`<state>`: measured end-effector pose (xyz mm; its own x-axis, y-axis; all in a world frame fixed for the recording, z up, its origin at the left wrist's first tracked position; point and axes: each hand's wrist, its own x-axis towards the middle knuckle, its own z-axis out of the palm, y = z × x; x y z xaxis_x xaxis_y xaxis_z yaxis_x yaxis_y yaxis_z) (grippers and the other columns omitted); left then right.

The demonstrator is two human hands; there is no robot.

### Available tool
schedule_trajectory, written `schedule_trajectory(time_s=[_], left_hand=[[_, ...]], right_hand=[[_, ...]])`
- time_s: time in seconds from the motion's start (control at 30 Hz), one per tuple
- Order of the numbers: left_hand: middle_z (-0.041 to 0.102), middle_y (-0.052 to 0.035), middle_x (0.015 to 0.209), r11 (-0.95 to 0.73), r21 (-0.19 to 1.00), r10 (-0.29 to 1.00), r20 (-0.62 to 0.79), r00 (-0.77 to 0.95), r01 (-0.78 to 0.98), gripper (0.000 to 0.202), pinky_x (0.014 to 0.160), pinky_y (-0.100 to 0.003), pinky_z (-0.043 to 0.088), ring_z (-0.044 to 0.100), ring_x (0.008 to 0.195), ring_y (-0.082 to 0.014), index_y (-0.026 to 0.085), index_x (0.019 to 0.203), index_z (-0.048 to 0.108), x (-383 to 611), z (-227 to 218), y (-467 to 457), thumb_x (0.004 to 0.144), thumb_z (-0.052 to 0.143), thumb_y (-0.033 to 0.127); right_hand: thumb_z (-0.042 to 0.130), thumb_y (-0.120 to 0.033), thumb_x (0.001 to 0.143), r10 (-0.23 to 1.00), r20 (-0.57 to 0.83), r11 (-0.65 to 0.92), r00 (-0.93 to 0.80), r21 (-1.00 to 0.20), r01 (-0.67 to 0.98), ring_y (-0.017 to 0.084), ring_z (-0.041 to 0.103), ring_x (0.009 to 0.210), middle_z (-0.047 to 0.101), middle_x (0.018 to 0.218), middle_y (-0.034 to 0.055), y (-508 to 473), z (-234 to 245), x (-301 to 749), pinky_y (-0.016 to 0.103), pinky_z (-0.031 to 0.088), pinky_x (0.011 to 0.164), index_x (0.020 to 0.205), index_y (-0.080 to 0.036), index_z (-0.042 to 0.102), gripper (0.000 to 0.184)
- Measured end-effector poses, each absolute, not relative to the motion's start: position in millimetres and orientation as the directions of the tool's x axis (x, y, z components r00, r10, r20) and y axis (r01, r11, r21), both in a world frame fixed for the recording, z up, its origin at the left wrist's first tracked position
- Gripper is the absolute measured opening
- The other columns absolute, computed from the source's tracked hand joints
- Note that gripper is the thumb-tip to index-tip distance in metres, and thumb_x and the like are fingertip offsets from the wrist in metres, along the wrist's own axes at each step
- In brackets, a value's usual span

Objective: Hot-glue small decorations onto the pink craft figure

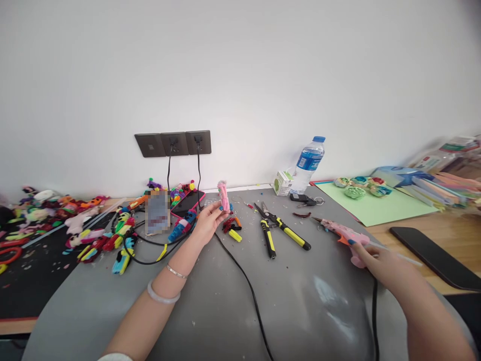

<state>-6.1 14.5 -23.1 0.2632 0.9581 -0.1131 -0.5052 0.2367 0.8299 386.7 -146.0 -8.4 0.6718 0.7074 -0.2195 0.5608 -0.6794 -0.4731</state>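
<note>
Pinched upright in the fingers of my left hand (pixel 211 220) is a small pink pipe-cleaner figure (pixel 223 195), raised above the grey mat (pixel 300 306). At the right, my right hand (pixel 372 254) is wrapped round a pink hot glue gun (pixel 347 239). Its nozzle points left, a clear glue stick sticks out behind, and a black cord hangs below. Between the hands lie open wire cutters (pixel 280 228) with yellow and black handles. Red, black and yellow pipe-cleaner pieces (pixel 233 230) rest just right of my left hand.
Colourful pipe-cleaner figures (pixel 122 230) and a phone (pixel 188 204) crowd the left among black cables (pixel 246 281). Along the wall stand a water bottle (pixel 308 163) and small box (pixel 283 183), with keys (pixel 306 200) in front. Rosettes (pixel 355 192) sit on green paper (pixel 376 208). Red scissors (pixel 11 253) lie far left.
</note>
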Motion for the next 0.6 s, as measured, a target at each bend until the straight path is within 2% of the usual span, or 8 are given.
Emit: schedule_trajectory(time_s=[0.07, 0.13, 0.2, 0.27, 0.33, 0.43, 0.53, 0.6], left_hand=[[0.074, -0.0082, 0.094, 0.229, 0.831, 0.961, -0.110, 0.255, -0.507, 0.019, 0.091, -0.033, 0.052, 0.070, 0.084, -0.0158, 0.013, 0.095, 0.073, -5.8, -23.1, 14.5, 0.076, 0.073, 0.013], [0.074, -0.0076, 0.093, 0.222, 0.834, 0.964, -0.108, 0.244, -0.506, 0.018, 0.090, -0.033, 0.053, 0.069, 0.083, -0.0155, 0.014, 0.094, 0.074, -5.3, -23.2, 14.4, 0.076, 0.073, 0.013], [0.074, -0.0072, 0.093, 0.216, 0.836, 0.965, -0.106, 0.238, -0.504, 0.018, 0.088, -0.032, 0.054, 0.069, 0.082, -0.0152, 0.014, 0.094, 0.074, -4.9, -23.4, 14.4, 0.076, 0.073, 0.014], [0.074, -0.0074, 0.093, 0.214, 0.839, 0.966, -0.105, 0.238, -0.499, 0.018, 0.088, -0.032, 0.054, 0.069, 0.082, -0.0152, 0.014, 0.094, 0.073, -4.9, -23.9, 14.6, 0.076, 0.073, 0.014], [0.073, -0.0074, 0.093, 0.209, 0.842, 0.967, -0.102, 0.234, -0.497, 0.018, 0.089, -0.033, 0.053, 0.069, 0.082, -0.0152, 0.014, 0.094, 0.073, -5.3, -24.7, 15.2, 0.076, 0.073, 0.014], [0.072, -0.0066, 0.093, 0.196, 0.846, 0.971, -0.095, 0.222, -0.496, 0.019, 0.090, -0.035, 0.053, 0.068, 0.081, -0.0152, 0.014, 0.093, 0.072, -6.3, -26.6, 16.5, 0.074, 0.075, 0.014], [0.072, -0.0058, 0.093, 0.187, 0.849, 0.972, -0.087, 0.218, -0.494, 0.020, 0.092, -0.036, 0.052, 0.068, 0.082, -0.0148, 0.015, 0.092, 0.072, -6.6, -28.2, 17.4, 0.073, 0.075, 0.015], [0.072, -0.0060, 0.093, 0.196, 0.850, 0.970, -0.095, 0.225, -0.489, 0.020, 0.093, -0.036, 0.052, 0.068, 0.082, -0.0150, 0.015, 0.093, 0.072, -6.3, -28.2, 17.3, 0.073, 0.076, 0.015]], right_hand=[[0.063, -0.048, 0.072, 0.648, -0.120, -0.707, 0.752, -0.463, 0.534, 0.029, 0.059, 0.053, 0.067, 0.066, 0.0179, -147.7, -1.0, 383.2, 0.040, 0.039, 0.057, 0.056, -0.023, 0.059, 0.030], [0.062, -0.045, 0.072, 0.627, -0.001, -0.672, 0.779, -0.506, 0.540, 0.027, 0.060, 0.056, 0.068, 0.071, 0.0165, -145.0, 11.2, 369.3, 0.038, 0.040, 0.057, 0.063, -0.023, 0.055, 0.024], [0.059, -0.044, 0.074, 0.708, 0.079, -0.544, 0.702, -0.573, 0.613, 0.027, 0.063, 0.067, 0.070, 0.079, 0.0153, -133.9, 24.0, 343.2, 0.036, 0.041, 0.059, 0.071, -0.022, 0.059, 0.022], [0.055, -0.043, 0.078, 0.834, 0.133, -0.341, 0.535, -0.637, 0.691, 0.026, 0.064, 0.075, 0.071, 0.084, 0.0120, -113.6, 32.1, 307.7, 0.035, 0.042, 0.064, 0.080, -0.021, 0.062, 0.022], [0.052, -0.039, 0.082, 0.948, 0.135, -0.136, 0.289, -0.649, 0.749, 0.024, 0.064, 0.078, 0.072, 0.086, 0.0088, -87.0, 33.0, 268.3, 0.033, 0.043, 0.068, 0.083, -0.021, 0.064, 0.021], [0.051, -0.030, 0.086, 0.998, 0.065, 0.047, -0.009, -0.618, 0.785, 0.020, 0.063, 0.075, 0.072, 0.084, 0.0058, -47.3, 25.5, 214.6, 0.028, 0.042, 0.067, 0.081, -0.021, 0.064, 0.017], [0.057, -0.029, 0.083, 0.997, -0.030, 0.046, -0.072, -0.514, 0.856, 0.020, 0.063, 0.077, 0.072, 0.083, 0.0072, -20.1, 17.1, 179.2, 0.028, 0.039, 0.064, 0.074, -0.019, 0.064, 0.015], [0.063, -0.027, 0.078, 0.993, -0.088, 0.022, -0.074, -0.487, 0.873, 0.022, 0.063, 0.077, 0.071, 0.080, 0.0079, -9.7, 13.0, 168.3, 0.027, 0.036, 0.061, 0.070, -0.019, 0.063, 0.011]])
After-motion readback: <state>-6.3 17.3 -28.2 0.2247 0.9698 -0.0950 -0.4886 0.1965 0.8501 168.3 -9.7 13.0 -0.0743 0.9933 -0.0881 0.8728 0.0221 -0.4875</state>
